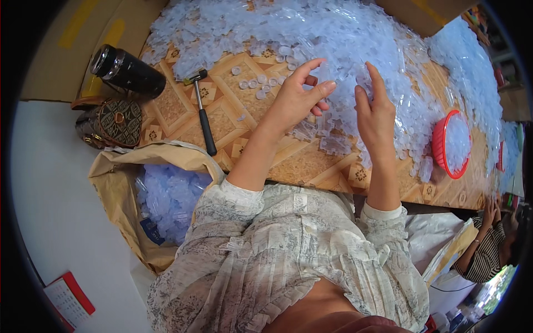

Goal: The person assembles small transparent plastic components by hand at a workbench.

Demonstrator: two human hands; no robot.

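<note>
A red-topped calendar (69,304) showed a printed grid. A brown paper sack (111,175) held clear plastic pieces (177,202) beside the wood-patterned tabletop (319,166). The left hand (300,100) stretched its forefinger above its thumb; whether it pinched a piece could not be told. Behind spread a glossy, translucent heap (355,33). The right hand (376,114) pointed upward, released, thumb and forefinger parted, left of a red basket (438,144).

Blk flask (135,72) nr patterned bag (114,123)

Soft, fairly bright light glints on heaped translucent bluish plastic pieces (355,39). Glare whitens the lower right; fisheye distortion warps the dark rim.
</note>
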